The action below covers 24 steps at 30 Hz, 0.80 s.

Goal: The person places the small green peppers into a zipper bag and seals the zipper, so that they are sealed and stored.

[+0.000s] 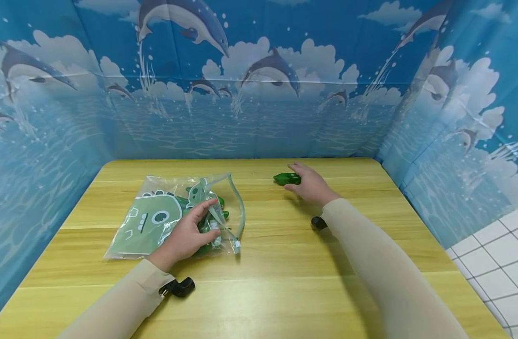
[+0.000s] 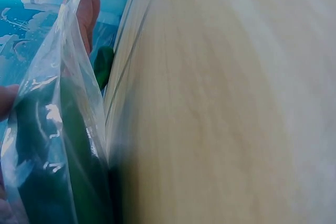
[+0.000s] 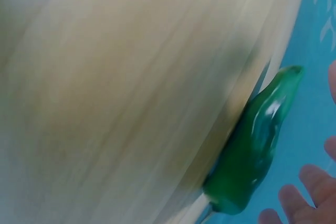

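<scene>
1. Here's the scene, read as a clock face centred on the wooden table (image 1: pixel 280 278) in the head view, and the loose green pepper (image 1: pixel 286 178) sits near 1 o'clock, glossy, lying on its side close to the far edge.
2. Over to the right hand (image 1: pixel 310 184), between 1 and 2 o'clock! Fingers and thumb are spread well apart, nothing gripped, the pepper right at the hand's 9 o'clock. The right wrist view shows a gap between those visible fingertips and the pepper.
3. Across at 9 o'clock, the left hand (image 1: pixel 184 238) rests on the clear bag (image 1: pixel 125 242). Its thumb and forefinger stand wide apart in a broad C, the bag beneath them; the other fingers are partly hidden, so I cannot tell how they lie.
4. And what a bag: a green cartoon face (image 1: pixel 157 226) fills its 9 o'clock side, while green items (image 1: pixel 219 202) crowd inside towards 3 o'clock, partly covered by the hand.
5. The bag's zip strip (image 1: pixel 243 212) bows outward at 3 o'clock, a pale slider (image 1: pixel 237 244) near its 4 o'clock corner.
6. All along 12 o'clock, a blue dolphin curtain (image 1: pixel 259 127) backs the table; white tiles (image 1: pixel 496 263) show out at 3 o'clock.
</scene>
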Each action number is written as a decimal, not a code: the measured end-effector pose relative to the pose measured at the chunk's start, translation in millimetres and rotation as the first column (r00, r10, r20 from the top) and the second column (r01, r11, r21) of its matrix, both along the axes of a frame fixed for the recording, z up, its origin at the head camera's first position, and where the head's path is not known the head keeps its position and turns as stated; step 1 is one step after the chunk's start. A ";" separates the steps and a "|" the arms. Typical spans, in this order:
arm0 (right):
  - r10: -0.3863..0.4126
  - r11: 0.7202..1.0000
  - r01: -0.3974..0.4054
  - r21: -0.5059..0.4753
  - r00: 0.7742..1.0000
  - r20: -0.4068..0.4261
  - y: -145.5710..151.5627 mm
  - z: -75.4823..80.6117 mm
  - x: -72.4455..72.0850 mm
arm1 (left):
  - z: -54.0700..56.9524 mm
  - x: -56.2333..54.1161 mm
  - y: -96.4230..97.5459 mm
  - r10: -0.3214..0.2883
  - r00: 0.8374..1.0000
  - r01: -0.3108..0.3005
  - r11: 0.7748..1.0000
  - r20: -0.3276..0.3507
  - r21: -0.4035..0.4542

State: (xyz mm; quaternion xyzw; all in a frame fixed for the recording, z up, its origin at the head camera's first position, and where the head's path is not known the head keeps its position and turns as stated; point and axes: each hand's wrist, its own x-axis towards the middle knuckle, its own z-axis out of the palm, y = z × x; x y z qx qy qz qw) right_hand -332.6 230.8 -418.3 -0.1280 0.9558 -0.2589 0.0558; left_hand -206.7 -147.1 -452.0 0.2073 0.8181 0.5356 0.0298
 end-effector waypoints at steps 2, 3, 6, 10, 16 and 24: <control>0.003 1.000 -0.003 0.004 1.000 0.005 2.7 -0.1 -1.1 | -0.1 0.1 -0.1 -0.001 1.000 0.001 1.000 -0.001 0.001; 0.000 1.000 0.000 0.007 1.000 0.008 3.8 -0.2 -1.7 | -0.2 0.2 -0.2 0.000 1.000 0.000 1.000 -0.001 0.002; 0.000 1.000 0.000 0.016 1.000 0.014 7.6 -1.2 -3.9 | -0.8 0.4 -0.4 0.001 1.000 -0.001 1.000 -0.004 0.001; -0.001 0.999 0.001 0.041 1.000 0.018 13.1 -3.4 -7.6 | -0.8 0.9 -0.3 -0.002 1.000 0.002 1.000 -0.003 0.000; -0.016 0.997 0.013 0.072 0.999 0.036 17.8 -6.2 -11.6 | -1.6 0.5 -0.4 -0.002 1.000 0.002 1.000 -0.007 -0.002; -0.013 0.995 0.008 0.096 0.999 0.052 18.9 -8.6 -15.6 | -3.4 -1.2 -0.7 -0.002 1.000 0.002 1.000 -0.011 -0.006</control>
